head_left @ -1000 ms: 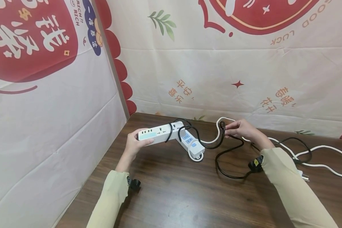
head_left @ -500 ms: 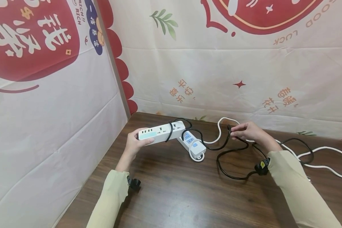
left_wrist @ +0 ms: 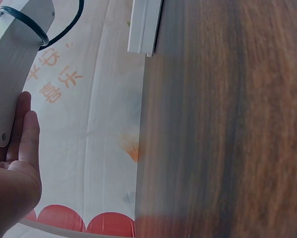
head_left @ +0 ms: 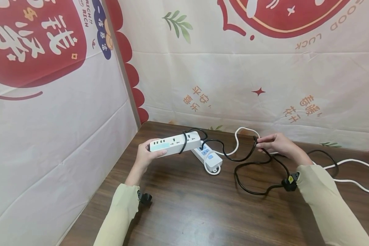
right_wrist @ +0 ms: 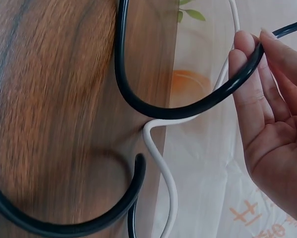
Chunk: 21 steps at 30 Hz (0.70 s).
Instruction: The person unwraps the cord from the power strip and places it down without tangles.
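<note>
My left hand [head_left: 144, 155] grips the left end of a white power strip [head_left: 163, 150], thumb in front, and holds it above the table; the left wrist view shows fingers behind it. A black cord [head_left: 185, 141] loops around the strip's right part. Farther right, my right hand [head_left: 278, 145] pinches that black cord [right_wrist: 242, 74] between thumb and fingertips. A second white power strip [head_left: 213, 160] with blue sockets lies on the table, partly behind the held one. Its white cord [head_left: 236, 135] runs behind the black cord and passes behind my right hand.
More white cord [head_left: 366, 165] lies looped at the right of the brown table [head_left: 196, 205]. A black loop [head_left: 252, 193] lies on the table below my right hand. Printed cloth [head_left: 184, 71] hangs at the back and the left. Each wrist wears a black camera.
My right hand has moved to the right, drawing the pinched black cord along and opening out its bends near the strips. The left hand and its strip have stayed nearly still.
</note>
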Motion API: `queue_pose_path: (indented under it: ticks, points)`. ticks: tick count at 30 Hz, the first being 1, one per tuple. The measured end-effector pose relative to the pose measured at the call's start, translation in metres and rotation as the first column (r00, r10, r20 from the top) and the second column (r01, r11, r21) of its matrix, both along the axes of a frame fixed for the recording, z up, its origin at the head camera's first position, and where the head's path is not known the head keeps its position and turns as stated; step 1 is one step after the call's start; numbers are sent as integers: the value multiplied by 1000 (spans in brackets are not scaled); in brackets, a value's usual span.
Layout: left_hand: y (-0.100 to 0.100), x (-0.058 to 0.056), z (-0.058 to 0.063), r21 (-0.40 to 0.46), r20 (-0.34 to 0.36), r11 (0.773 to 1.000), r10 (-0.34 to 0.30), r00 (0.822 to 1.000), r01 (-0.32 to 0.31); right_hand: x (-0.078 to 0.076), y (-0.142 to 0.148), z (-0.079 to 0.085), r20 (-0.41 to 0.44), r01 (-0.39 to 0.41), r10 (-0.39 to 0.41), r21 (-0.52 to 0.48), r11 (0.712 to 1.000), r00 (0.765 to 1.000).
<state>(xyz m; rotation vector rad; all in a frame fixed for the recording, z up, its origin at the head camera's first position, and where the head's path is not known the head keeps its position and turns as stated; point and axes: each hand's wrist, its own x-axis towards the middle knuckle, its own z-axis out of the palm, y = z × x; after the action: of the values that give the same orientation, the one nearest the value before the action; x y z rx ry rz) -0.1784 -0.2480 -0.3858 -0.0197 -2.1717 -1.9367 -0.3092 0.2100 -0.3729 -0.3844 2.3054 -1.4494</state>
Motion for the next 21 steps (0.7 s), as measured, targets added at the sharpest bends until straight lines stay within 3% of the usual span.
queue_pose_path:
  ticks: [7,14,21]
  points:
    - [1,-1,-4,-27,-21,1000,2,1000,-2,0,11,-1,42,25,-23,-46,999,999]
    - [1,-4,-6,-46,-15,999,8,1000,-9,2,25,3,-21,56,-55,74,996,998]
    - [7,4,9,-29,0,1000,-4,1000,4,1,43,3,20,58,-59,35,998,998]
